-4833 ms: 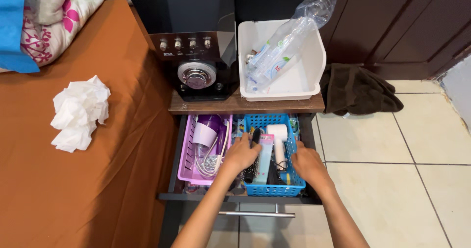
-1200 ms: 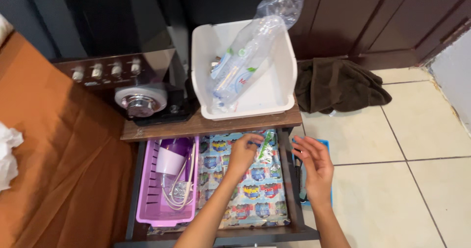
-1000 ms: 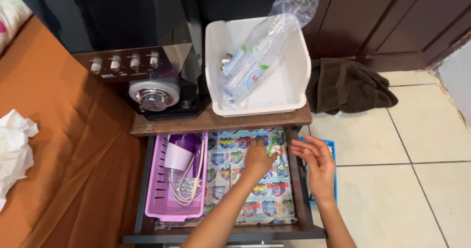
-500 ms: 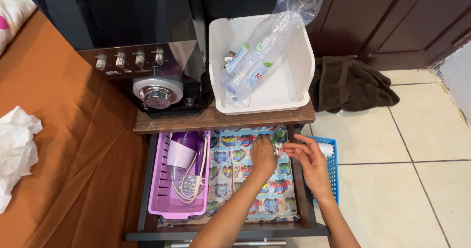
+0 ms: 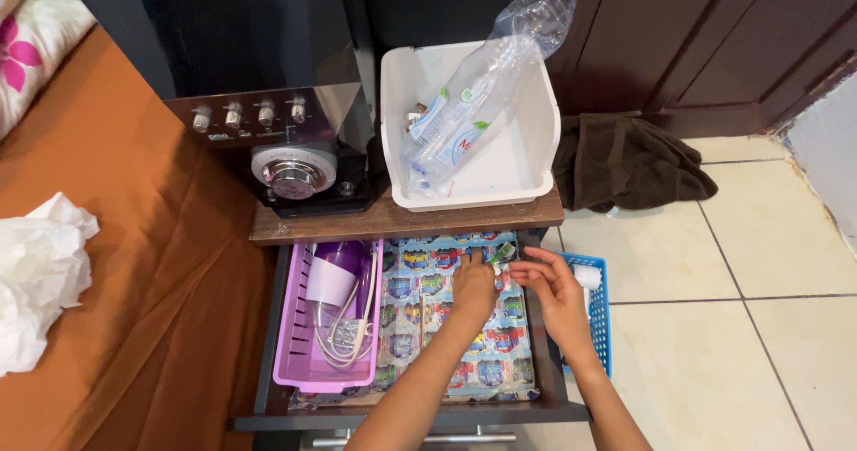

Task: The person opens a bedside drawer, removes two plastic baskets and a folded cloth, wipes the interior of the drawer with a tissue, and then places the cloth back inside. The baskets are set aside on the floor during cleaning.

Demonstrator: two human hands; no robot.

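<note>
An open wooden drawer (image 5: 406, 414) is lined with patterned paper (image 5: 428, 326) showing small coloured vehicles. My left hand (image 5: 471, 288) rests on the liner near the drawer's back right, fingers by a small green and white packet (image 5: 501, 254). My right hand (image 5: 552, 288) hovers beside it over the drawer's right edge, fingers curled toward the same spot; whether either hand grips the packet is unclear. A purple basket (image 5: 290, 344) with a white and purple appliance (image 5: 330, 279) and a coiled cord fills the drawer's left side.
A blue basket (image 5: 595, 313) stands on the tiled floor right of the drawer. On the tabletop are a black audio unit (image 5: 277, 152) and a white bin (image 5: 527, 161) holding crushed clear bottles (image 5: 469, 116). A dark towel (image 5: 629, 163) lies on the floor; crumpled tissue (image 5: 40, 277) lies on the orange bedsheet.
The blue basket left the drawer and now stands on the floor. My hands have drawn together at the back right of the liner, by the small packet.
</note>
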